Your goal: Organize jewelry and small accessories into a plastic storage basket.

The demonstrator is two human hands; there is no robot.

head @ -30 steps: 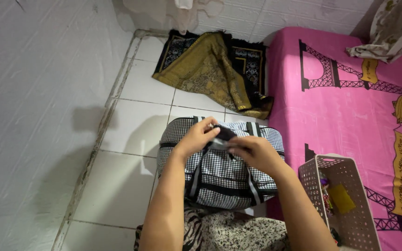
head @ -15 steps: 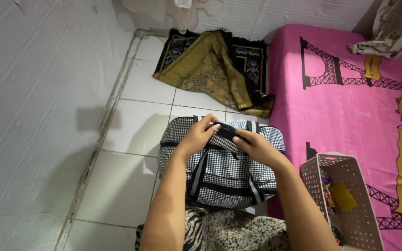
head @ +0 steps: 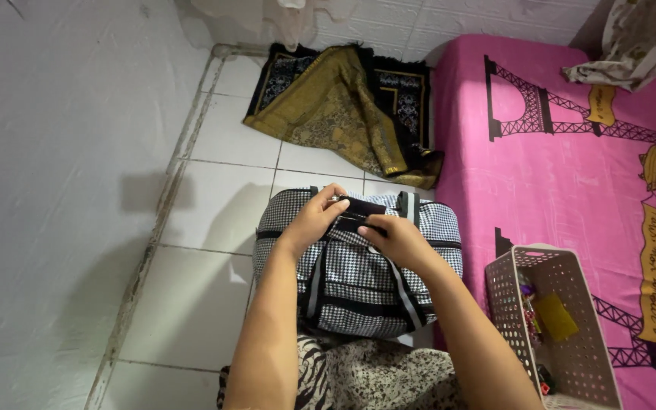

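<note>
Holding the black handle wrap (head: pixel 358 210) on top of the checked bag (head: pixel 358 273), the left hand (head: pixel 314 219) and right hand (head: pixel 393 239) both pinched it shut. The bag sat on the tiled floor (head: pixel 214 228) beside the pink mattress (head: pixel 571 175). The bag looked closed; the wrap seemed half done.

White tiled floor (head: pixel 214 281) carries a houndstooth bag (head: pixel 358 277) at centre near, with a gold-black patterned rug (head: pixel 343 106) crumpled far by the wall. Pink printed bed (head: pixel 563 182) on the right holds a perforated plastic basket (head: pixel 571 334) near and bunched cloth (head: pixel 632 45) far.
</note>
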